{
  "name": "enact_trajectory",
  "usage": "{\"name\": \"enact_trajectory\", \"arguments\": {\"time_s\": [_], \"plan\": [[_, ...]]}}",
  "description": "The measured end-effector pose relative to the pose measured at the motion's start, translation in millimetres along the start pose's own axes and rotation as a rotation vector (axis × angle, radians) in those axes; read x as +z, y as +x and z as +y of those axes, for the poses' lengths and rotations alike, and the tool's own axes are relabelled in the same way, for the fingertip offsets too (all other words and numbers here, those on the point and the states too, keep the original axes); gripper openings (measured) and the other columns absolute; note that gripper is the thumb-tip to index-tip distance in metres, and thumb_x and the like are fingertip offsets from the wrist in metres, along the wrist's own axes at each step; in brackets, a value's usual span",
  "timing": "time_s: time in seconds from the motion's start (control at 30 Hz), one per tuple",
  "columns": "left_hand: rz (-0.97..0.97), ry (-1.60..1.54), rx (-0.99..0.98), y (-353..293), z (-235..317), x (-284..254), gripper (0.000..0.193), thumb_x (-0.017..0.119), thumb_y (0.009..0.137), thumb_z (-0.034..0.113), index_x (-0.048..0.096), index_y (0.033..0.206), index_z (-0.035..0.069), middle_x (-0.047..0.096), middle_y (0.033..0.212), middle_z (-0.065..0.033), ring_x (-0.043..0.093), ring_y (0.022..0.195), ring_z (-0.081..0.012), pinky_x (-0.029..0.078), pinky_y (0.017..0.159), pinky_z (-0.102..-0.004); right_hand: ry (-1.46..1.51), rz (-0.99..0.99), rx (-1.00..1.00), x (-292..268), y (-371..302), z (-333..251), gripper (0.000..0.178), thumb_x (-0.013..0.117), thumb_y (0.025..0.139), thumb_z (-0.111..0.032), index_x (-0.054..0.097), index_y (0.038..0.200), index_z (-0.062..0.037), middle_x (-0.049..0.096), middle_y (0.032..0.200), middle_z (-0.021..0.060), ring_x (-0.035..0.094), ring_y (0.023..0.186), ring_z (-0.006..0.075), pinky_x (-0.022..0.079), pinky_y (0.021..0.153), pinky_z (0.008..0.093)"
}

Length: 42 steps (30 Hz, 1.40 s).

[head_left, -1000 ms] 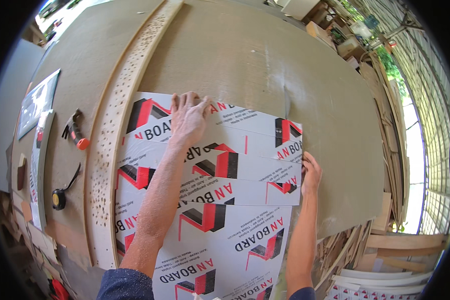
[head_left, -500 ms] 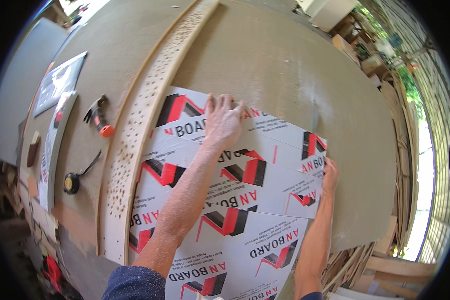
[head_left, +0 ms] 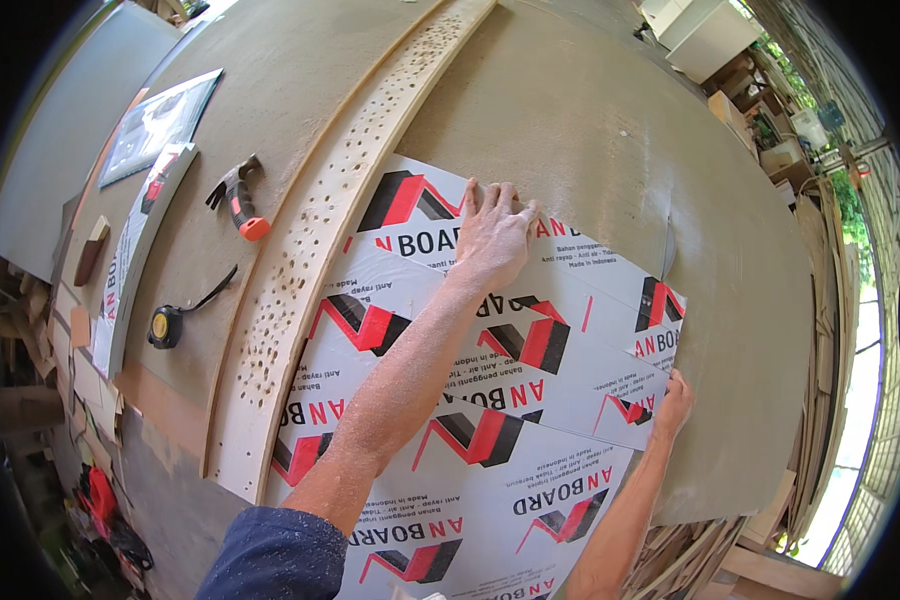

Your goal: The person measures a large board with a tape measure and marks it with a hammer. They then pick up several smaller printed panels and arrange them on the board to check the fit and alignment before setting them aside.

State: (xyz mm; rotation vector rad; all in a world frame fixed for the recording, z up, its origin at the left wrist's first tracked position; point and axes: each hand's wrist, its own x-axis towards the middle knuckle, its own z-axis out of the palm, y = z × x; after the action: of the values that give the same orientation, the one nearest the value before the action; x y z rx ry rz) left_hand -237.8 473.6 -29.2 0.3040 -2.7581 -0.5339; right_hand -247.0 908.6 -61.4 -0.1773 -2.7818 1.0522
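White panels (head_left: 530,400) printed in red and black lie on a dusty table, one overlapping or abutting another along slanted seams. My left hand (head_left: 495,235) rests on the far part, its fingertips bent over the far edge. My right hand (head_left: 674,405) grips the right edge, fingers partly hidden beneath the panel. Along the panels' left side runs a long pale fence (head_left: 365,150) dotted with holes. A thin saw blade (head_left: 668,245) stands up from the table just beyond the far right corner of the panels.
Left of the fence lie a claw hammer (head_left: 240,200), a tape measure (head_left: 167,326) with its tape partly out, a narrow printed strip (head_left: 140,260), a shiny flat sheet (head_left: 162,128) and a small brown block (head_left: 92,250). Wood offcuts (head_left: 690,560) are piled beyond the table's right edge.
The view has shifted, so the fence, hammer and tape measure appear further right. My right hand sits lower along the panel's right edge, and the saw blade shows more clearly.
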Motion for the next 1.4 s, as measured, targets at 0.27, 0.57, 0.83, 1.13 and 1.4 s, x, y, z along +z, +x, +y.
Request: {"name": "enact_trajectory", "arguments": {"time_s": [0.27, 0.57, 0.83, 1.13, 1.4], "plan": [[-0.035, -0.038, -0.013, -2, -6, -5, 0.03, 0.047, 0.107, 0.029, 0.067, 0.127, 0.019, 0.058, 0.125, -0.0103, 0.046, 0.135, -0.0262, 0.012, 0.125, -0.0567, 0.298, -0.292, 0.233, -46, -36, 0, 0.035, 0.053, 0.098, -0.019, 0.071, 0.113, 0.0071, 0.073, 0.11, 0.0114, 0.068, 0.097, 0.0174, 0.051, 0.083, 0.0299], [0.043, -0.004, 0.013, -3, -12, 5, 0.03, 0.048, 0.106, 0.028, 0.068, 0.126, 0.021, 0.059, 0.123, -0.0101, 0.045, 0.135, -0.0251, 0.011, 0.126, -0.056, 0.137, -0.122, 0.076, -63, -124, -29, 0.036, 0.057, 0.099, -0.018, 0.065, 0.124, 0.0057, 0.067, 0.118, 0.0151, 0.063, 0.106, 0.0271, 0.048, 0.095, 0.0391], [0.062, -0.05, 0.018, -3, -12, 4, 0.028, 0.05, 0.105, 0.027, 0.069, 0.124, 0.018, 0.061, 0.12, -0.0099, 0.048, 0.133, -0.0249, 0.011, 0.126, -0.056, -0.133, -0.092, 0.153, -65, -230, -58, 0.039, 0.064, 0.093, -0.01, 0.059, 0.126, 0.0107, 0.054, 0.107, 0.0167, 0.054, 0.092, 0.0279, 0.044, 0.077, 0.0383], [0.04, -0.038, 0.016, -2, -12, 5, 0.031, 0.051, 0.104, 0.03, 0.069, 0.127, 0.018, 0.06, 0.122, -0.0098, 0.047, 0.133, -0.0245, 0.012, 0.125, -0.0549, -0.188, -0.054, 0.065, -62, -234, -51, 0.041, 0.065, 0.091, -0.008, 0.059, 0.126, 0.0132, 0.051, 0.102, 0.0141, 0.048, 0.084, 0.0256, 0.042, 0.074, 0.0382], [0.042, -0.047, 0.019, -3, -15, 4, 0.033, 0.05, 0.103, 0.031, 0.071, 0.125, 0.017, 0.061, 0.122, -0.0106, 0.048, 0.133, -0.025, 0.013, 0.125, -0.0558, 0.007, -0.057, 0.223, -59, -239, -62, 0.046, 0.063, 0.094, -0.011, 0.057, 0.134, 0.0102, 0.05, 0.119, 0.0155, 0.056, 0.105, 0.0258, 0.048, 0.087, 0.0378]]}}
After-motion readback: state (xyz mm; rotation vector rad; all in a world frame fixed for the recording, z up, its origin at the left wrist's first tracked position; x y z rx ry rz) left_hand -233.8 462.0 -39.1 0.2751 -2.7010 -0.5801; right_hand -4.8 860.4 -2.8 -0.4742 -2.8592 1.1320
